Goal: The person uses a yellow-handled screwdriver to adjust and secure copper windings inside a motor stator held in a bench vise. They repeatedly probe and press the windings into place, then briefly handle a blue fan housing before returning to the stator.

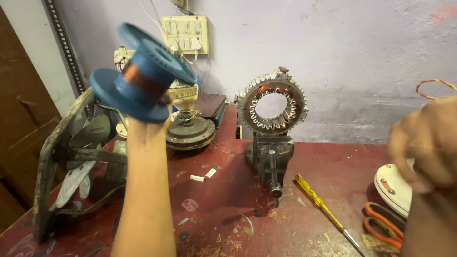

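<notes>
My left arm is raised and my left hand (167, 99), almost wholly hidden behind it, holds up a blue plastic spool (143, 74) wound with copper wire, tilted, at the upper left. My right hand (426, 143) is blurred at the right edge with its fingers curled; whether it pinches anything I cannot tell. Between my hands a round motor stator (272, 105) with copper windings stands upright, clamped in a dark bench vise (269, 159) on the red table (223, 209).
A yellow-handled screwdriver (321, 205), orange-handled scissors (383, 227) and a white round cover (395, 186) lie at the right. A fan motor hub (190, 133), a metal fan guard with blades (71, 162) and a wall switchboard (184, 33) are at the left and back.
</notes>
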